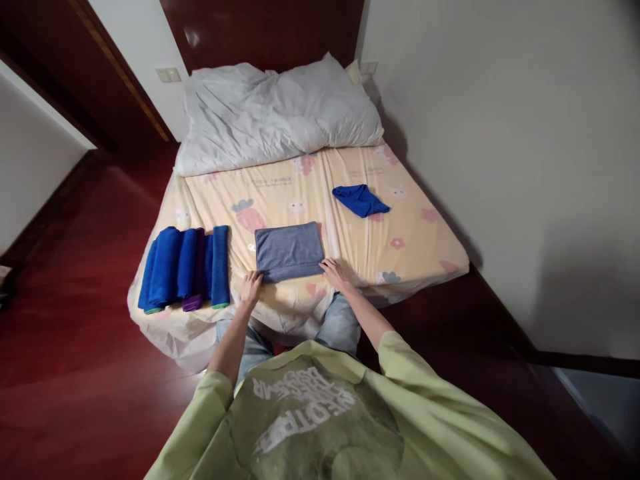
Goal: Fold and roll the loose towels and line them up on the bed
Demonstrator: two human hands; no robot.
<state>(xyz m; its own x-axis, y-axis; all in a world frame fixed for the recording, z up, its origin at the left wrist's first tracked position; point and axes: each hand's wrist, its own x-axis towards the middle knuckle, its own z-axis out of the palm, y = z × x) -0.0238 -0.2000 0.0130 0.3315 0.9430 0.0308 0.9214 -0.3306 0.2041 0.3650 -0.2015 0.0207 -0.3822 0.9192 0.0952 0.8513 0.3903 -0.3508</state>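
A grey-blue towel (290,248) lies flat on the bed in front of me, with a narrow fold along its near edge. At the near left corner of this towel, my left hand (251,288) has its fingers closed on the edge. My right hand (334,272) pinches the near right corner in the same way. Left of it, several rolled or folded towels (165,267), blue, purple and teal, lie side by side. Farther back on the right is a crumpled blue cloth (361,200).
The bed (420,247) has a yellow sheet printed with carrots and flowers. A bunched white quilt (280,113) lies at its head, against a dark wooden headboard (265,30). A white wall (510,133) stands to the right, and dark red floor (75,347) runs along the left.
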